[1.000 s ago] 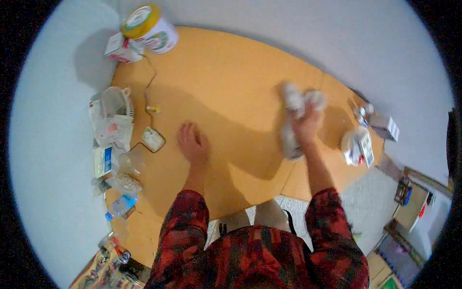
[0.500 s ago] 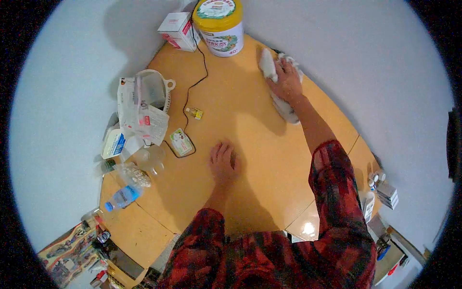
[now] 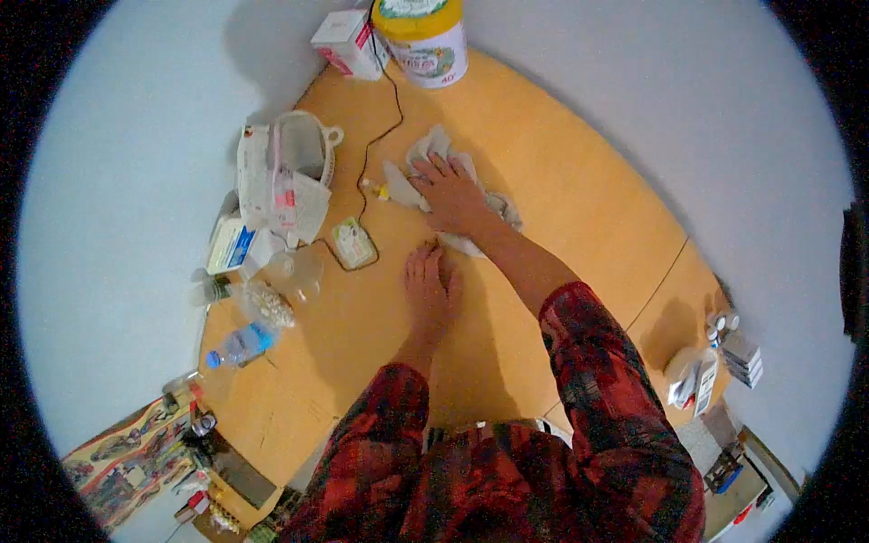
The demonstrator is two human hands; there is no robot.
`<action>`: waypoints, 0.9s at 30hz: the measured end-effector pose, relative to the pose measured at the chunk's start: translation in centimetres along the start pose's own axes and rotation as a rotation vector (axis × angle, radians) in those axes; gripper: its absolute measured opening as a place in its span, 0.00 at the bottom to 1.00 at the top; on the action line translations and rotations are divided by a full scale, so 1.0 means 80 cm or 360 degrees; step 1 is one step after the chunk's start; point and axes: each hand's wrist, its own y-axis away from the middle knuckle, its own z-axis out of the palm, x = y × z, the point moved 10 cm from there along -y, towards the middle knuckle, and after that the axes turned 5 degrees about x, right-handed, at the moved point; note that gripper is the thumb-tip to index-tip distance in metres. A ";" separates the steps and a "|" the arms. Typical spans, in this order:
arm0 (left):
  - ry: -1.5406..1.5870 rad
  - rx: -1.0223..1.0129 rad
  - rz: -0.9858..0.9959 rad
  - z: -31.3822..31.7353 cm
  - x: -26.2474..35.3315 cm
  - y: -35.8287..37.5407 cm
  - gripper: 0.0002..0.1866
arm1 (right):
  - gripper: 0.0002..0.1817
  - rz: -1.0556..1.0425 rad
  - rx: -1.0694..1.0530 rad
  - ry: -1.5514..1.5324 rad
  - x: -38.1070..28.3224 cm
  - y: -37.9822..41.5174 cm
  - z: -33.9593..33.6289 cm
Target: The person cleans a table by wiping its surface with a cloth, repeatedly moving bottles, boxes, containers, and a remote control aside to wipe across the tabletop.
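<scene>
Two hands: I see both down on the wooden table (image 3: 579, 208), near the middle of the frame.
Right hand (image 3: 450, 192): I see it pressed palm-down on a white cloth (image 3: 425, 154), fingers spread flat over it rather than curled around it.
Left hand (image 3: 432, 288): I see it lying flat on the bare tabletop, fingers loose and together, holding nothing; its fingertips sit just below the cloth's lower edge.
Cloth: crumpled, centre of the frame and slightly up, partly hidden under the right hand.
Cable (image 3: 385, 118): a thin dark line running from the top of the frame down past the cloth's left side.
Tub (image 3: 424, 36): yellow-lidded, at the top centre edge of the table, with a small box (image 3: 348, 41) just left of it.
Left edge: I make out a plastic bag (image 3: 282, 190), a water bottle (image 3: 237, 346) and a small flat packet (image 3: 352, 242), well apart from the left hand.
Lower right: small bottles and boxes (image 3: 720, 348) at the table's corner.
Sleeves (image 3: 597, 362): red and black pattern on both arms.
</scene>
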 end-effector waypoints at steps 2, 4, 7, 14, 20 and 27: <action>0.0069 0.0060 0.0011 0.006 -0.013 0.005 0.19 | 0.32 0.0053 0.0050 -0.0166 -0.014 0.037 -0.005; 0.0146 0.0132 0.0017 0.004 -0.023 0.007 0.18 | 0.30 0.0168 0.0073 -0.0328 -0.016 0.092 -0.020; 0.0255 0.0158 -0.0090 0.001 -0.026 0.007 0.16 | 0.28 0.0451 -0.0034 -0.0368 -0.024 0.213 -0.039; 0.0229 0.0285 -0.0059 -0.002 -0.036 0.004 0.12 | 0.37 0.0910 0.0153 -0.0098 0.030 0.403 -0.069; 0.0275 0.0399 0.0032 -0.006 -0.032 0.008 0.14 | 0.35 0.0994 0.0561 0.0304 0.222 0.285 -0.084; 0.0306 0.0463 0.0050 -0.024 -0.022 0.010 0.17 | 0.38 0.1017 0.0336 0.0236 0.182 0.110 -0.039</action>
